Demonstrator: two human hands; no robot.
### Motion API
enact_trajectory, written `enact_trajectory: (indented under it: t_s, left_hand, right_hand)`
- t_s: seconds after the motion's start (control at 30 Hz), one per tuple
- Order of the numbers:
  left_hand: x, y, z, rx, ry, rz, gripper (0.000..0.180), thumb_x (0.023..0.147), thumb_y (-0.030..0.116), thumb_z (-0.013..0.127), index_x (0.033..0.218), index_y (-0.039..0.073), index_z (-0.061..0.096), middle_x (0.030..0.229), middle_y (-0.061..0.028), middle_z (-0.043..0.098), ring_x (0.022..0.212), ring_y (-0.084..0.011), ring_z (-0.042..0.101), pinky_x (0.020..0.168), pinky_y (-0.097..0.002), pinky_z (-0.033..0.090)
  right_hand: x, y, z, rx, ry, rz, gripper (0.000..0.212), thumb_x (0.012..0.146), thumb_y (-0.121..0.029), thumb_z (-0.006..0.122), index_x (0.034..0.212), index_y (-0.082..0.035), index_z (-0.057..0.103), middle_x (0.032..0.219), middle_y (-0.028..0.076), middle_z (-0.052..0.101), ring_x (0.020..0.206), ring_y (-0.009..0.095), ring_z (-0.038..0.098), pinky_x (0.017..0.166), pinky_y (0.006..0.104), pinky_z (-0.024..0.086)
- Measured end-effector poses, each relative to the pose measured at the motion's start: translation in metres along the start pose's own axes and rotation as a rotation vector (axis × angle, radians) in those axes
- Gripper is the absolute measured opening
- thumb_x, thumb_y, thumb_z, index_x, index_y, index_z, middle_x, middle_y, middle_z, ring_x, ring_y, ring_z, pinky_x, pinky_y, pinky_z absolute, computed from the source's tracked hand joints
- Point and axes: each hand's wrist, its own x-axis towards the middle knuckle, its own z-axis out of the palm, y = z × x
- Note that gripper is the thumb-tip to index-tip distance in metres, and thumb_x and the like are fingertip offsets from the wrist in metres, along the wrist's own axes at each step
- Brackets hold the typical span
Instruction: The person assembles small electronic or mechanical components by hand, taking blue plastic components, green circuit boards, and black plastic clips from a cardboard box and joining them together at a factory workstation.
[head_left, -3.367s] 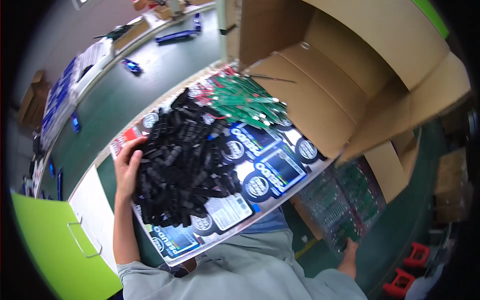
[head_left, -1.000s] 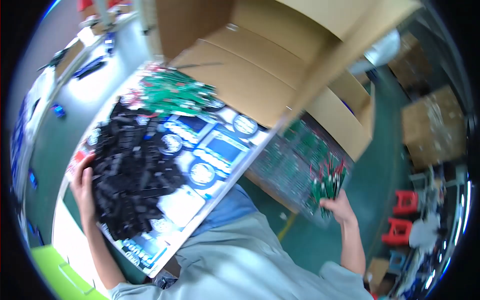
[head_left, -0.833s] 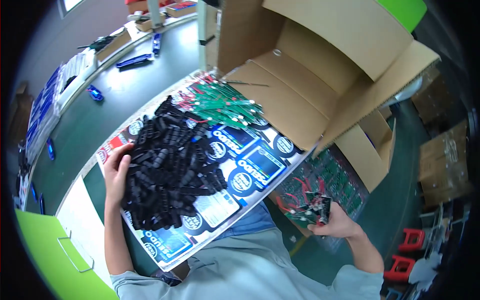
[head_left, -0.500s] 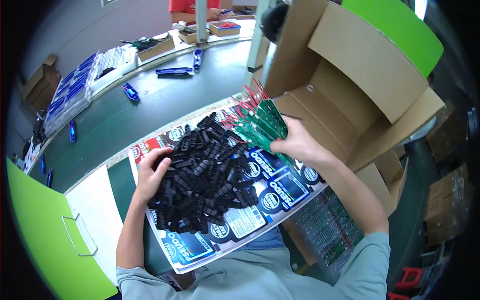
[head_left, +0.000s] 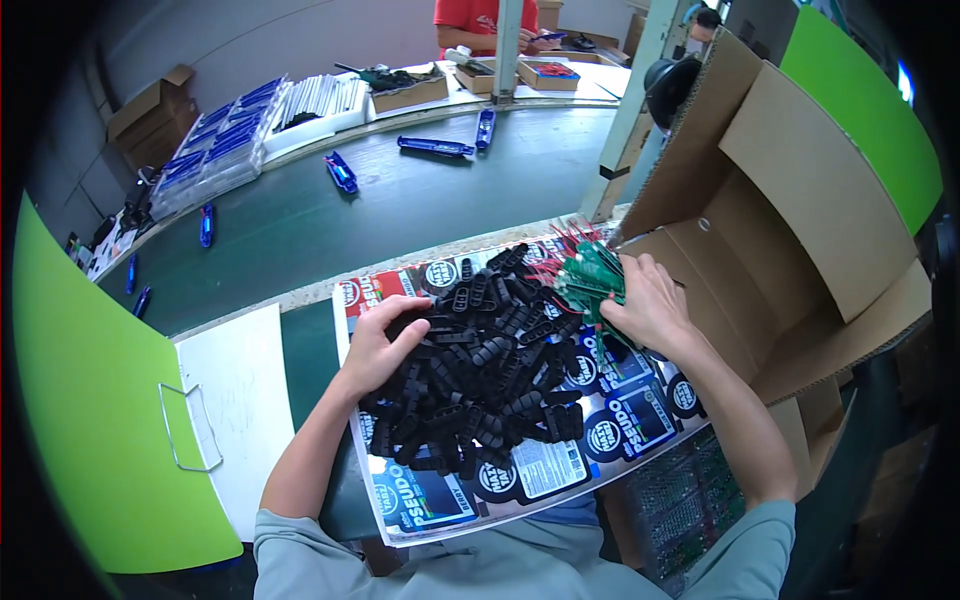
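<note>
A heap of small black ribbed plastic pieces (head_left: 480,385) covers much of a printed sheet (head_left: 545,505) in front of me. My left hand (head_left: 385,345) rests against the heap's left side, thumb and fingers apart, holding nothing visible. At the heap's far right, my right hand (head_left: 655,305) closes over the near right edge of a bunch of green circuit boards (head_left: 592,278) with red wires. The boards lie low and tilted beside the black pieces, the wires pointing away from me. My palm and fingers hide part of them.
An open cardboard box (head_left: 750,250) stands close at right. Beyond the sheet runs a green belt (head_left: 400,210) with several blue casings (head_left: 435,147). A lime-green panel (head_left: 100,420) with a wire handle is at left. More circuit boards (head_left: 690,500) sit low right. Across the belt, a person in red (head_left: 470,25) handles something.
The whole view has shifted, so the scene sits farther right. My right hand has lowered the circuit boards from a steep stance to a flatter one. My left hand stays at the heap.
</note>
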Motion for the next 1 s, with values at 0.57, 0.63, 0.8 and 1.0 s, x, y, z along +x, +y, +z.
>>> enact_trajectory:
  t_s: [0.57, 0.63, 0.8, 1.0]
  left_hand:
    - [-0.001, -0.012, -0.002, -0.045, 0.031, 0.024, 0.035, 0.095, 0.020, 0.068, 0.123, -0.001, 0.068, 0.117, -0.0130, 0.071, 0.112, -0.0221, 0.065, 0.101, -0.0342, 0.047]
    - [-0.001, -0.015, -0.004, -0.154, 0.037, -0.064, 0.033, 0.097, 0.020, 0.067, 0.124, -0.001, 0.068, 0.117, -0.0105, 0.071, 0.111, -0.0178, 0.064, 0.099, -0.0317, 0.048]
    - [0.000, -0.019, -0.008, -0.430, 0.095, -0.150, 0.031, 0.100, 0.019, 0.065, 0.124, 0.000, 0.068, 0.116, -0.0088, 0.072, 0.108, -0.0141, 0.065, 0.097, -0.0292, 0.050]
    - [-0.002, -0.023, -0.003, -0.390, 0.130, -0.108, 0.027, 0.098, 0.017, 0.067, 0.119, -0.001, 0.069, 0.107, -0.0082, 0.072, 0.101, -0.0136, 0.066, 0.093, -0.0299, 0.051]
  right_hand:
    - [-0.043, -0.026, 0.001, -0.244, 0.058, -0.225, 0.089, 0.077, -0.038, 0.080, 0.146, 0.007, 0.044, 0.134, 0.027, 0.057, 0.119, 0.040, 0.059, 0.102, 0.0526, 0.045]
    - [-0.032, -0.037, -0.013, -0.242, 0.109, -0.292, 0.078, 0.079, -0.036, 0.079, 0.139, 0.005, 0.051, 0.128, 0.024, 0.060, 0.116, 0.038, 0.060, 0.100, 0.0509, 0.045]
    - [0.059, -0.077, -0.010, -0.268, 0.265, -0.444, 0.038, 0.085, -0.031, 0.074, 0.107, -0.001, 0.066, 0.104, 0.015, 0.069, 0.102, 0.031, 0.067, 0.088, 0.0457, 0.049]
    - [0.219, -0.126, 0.064, -0.283, 0.179, -0.314, 0.036, 0.086, -0.032, 0.074, 0.107, -0.004, 0.066, 0.112, 0.014, 0.067, 0.110, 0.031, 0.065, 0.092, 0.0463, 0.051]
